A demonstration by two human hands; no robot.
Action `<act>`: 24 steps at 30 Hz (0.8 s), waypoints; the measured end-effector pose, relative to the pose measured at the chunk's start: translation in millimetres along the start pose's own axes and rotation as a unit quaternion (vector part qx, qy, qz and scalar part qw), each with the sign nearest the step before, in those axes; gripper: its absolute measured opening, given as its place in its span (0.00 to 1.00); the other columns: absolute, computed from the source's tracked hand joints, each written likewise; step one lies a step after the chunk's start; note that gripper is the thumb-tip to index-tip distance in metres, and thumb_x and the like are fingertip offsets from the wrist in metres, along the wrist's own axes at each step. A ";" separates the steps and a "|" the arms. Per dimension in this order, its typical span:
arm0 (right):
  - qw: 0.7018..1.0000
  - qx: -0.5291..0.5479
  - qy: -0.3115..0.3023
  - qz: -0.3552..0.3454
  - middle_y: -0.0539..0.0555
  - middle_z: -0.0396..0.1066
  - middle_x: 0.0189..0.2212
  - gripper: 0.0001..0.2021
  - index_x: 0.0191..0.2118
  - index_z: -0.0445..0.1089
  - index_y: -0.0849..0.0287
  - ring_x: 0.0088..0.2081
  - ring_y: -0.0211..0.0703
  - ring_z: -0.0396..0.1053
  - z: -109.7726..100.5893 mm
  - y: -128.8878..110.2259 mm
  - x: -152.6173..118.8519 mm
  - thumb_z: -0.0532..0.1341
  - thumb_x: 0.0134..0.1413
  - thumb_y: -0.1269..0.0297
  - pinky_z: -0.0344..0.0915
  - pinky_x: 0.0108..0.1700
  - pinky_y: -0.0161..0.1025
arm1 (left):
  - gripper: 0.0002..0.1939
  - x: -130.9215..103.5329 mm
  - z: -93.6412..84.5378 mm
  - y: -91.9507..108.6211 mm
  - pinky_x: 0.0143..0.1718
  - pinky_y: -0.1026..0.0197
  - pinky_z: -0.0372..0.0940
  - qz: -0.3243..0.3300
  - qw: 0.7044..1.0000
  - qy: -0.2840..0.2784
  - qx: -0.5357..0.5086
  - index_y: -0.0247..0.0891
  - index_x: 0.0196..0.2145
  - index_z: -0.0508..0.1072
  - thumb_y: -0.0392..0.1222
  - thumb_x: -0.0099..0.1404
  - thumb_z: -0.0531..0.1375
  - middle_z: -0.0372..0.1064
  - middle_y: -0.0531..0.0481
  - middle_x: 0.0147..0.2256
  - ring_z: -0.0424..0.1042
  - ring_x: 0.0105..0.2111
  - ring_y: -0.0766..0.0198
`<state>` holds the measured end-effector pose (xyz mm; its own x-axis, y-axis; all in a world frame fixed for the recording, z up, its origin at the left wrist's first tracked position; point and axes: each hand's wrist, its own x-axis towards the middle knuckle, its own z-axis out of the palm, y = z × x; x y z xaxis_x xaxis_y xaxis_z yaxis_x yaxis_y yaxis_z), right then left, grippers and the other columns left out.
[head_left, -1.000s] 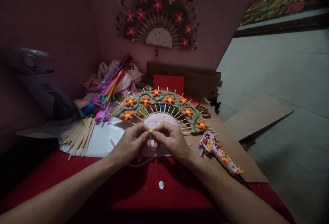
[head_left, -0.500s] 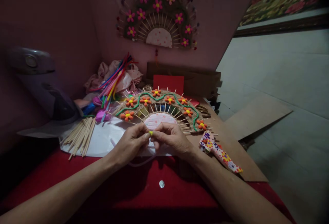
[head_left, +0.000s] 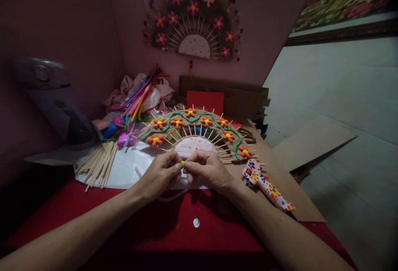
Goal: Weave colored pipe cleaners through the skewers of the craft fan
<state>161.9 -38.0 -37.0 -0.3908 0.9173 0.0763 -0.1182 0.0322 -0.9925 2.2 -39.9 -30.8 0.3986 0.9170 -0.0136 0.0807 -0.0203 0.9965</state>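
Between the fingertips of both hands is a small yellow lump (head_left: 183, 162), mostly covered; it looks like modelling clay. My left hand (head_left: 163, 167) pinches it from one side, and my right hand (head_left: 207, 167) pinches it from the other. Just beyond them stands a half-round fan (head_left: 205, 121) wrapped in twine, with orange flowers, a wavy green cord and sticks pointing outward. Its pale dotted centre (head_left: 194, 146) is partly behind my fingers. A thin pale lilac strip or cord (head_left: 174, 198) runs beneath the hands.
Wooden sticks (head_left: 98, 165) lie on white paper (head_left: 124, 175) at left, near coloured pipe cleaners (head_left: 141, 96) and a tall container (head_left: 59, 101). A flower-patterned glue gun (head_left: 267, 186) rests on cardboard (head_left: 298, 200) at right. A small silvery disc (head_left: 196, 223) sits on the red cloth (head_left: 155, 233).
The view has shifted slightly, so everything appears a little further right. Both hands keep their pinch, and slightly less of the yellow lump shows between the fingertips.
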 end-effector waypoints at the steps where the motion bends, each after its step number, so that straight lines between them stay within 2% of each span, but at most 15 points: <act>1: 1.000 0.001 0.001 0.001 0.46 0.69 0.14 0.13 0.25 0.68 0.62 0.16 0.31 0.64 0.5 0.9 0.0 0.66 0.43 0.57 0.62 0.21 0.30 | 0.13 -0.1 0.1 -0.1 0.11 0.71 0.45 0.000 1.000 0.001 0.003 0.37 0.25 0.59 0.48 0.56 0.57 0.58 0.59 0.15 0.50 0.10 0.76; 11: 0.999 -0.017 0.038 -0.003 0.45 0.67 0.13 0.13 0.25 0.64 0.60 0.15 0.32 0.63 6.4 4.3 -1.7 0.64 0.44 0.56 0.61 0.20 0.30 | 0.13 -0.7 3.1 -5.5 0.11 0.71 0.47 0.014 0.999 0.031 0.016 0.36 0.25 0.60 0.47 0.57 0.57 0.60 0.58 0.16 0.53 0.11 0.75; 17: 0.998 -0.036 0.035 -0.024 0.45 0.67 0.15 0.13 0.26 0.62 0.59 0.16 0.33 0.63 3.0 2.3 -0.2 0.63 0.45 0.55 0.60 0.21 0.31 | 0.14 1.9 0.9 -8.8 0.08 0.70 0.49 0.019 0.999 -0.025 -0.012 0.36 0.30 0.62 0.51 0.60 0.55 0.64 0.56 0.21 0.57 0.10 0.73; 24: 0.995 -0.067 0.058 -0.042 0.45 0.66 0.15 0.11 0.25 0.62 0.59 0.17 0.33 0.63 5.1 4.4 -0.9 0.62 0.47 0.58 0.60 0.21 0.31 | 0.12 1.8 2.2 -8.6 0.08 0.70 0.50 0.013 1.000 -0.022 -0.010 0.36 0.29 0.62 0.49 0.61 0.54 0.64 0.57 0.18 0.57 0.10 0.73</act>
<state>157.1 -40.7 -41.0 -0.2750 0.9488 0.1555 -0.0208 0.1558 -0.9876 4.3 -39.0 -39.6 0.4406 0.8977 0.0096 0.0514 -0.0359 0.9980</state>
